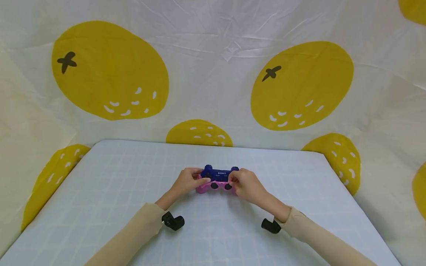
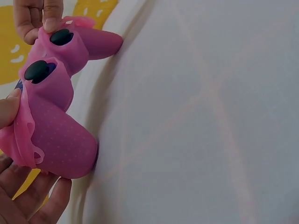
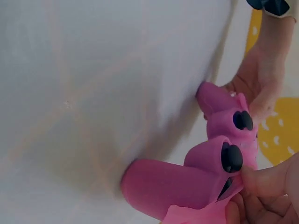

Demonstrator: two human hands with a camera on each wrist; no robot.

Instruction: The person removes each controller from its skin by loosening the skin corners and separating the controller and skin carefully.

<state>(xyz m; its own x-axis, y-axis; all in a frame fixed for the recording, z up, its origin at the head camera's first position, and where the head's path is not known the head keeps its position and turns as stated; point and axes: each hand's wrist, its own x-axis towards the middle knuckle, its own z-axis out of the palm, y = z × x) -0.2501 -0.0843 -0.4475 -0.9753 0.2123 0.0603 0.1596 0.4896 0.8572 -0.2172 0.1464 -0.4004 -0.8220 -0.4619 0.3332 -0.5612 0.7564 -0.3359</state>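
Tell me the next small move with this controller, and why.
Probably the right hand should stretch the edge of the pink cover toward the top of the controller. The cover surrounds both sticks, yet the blue face around the white lettering is bare, and that hand appears to pinch the edge.
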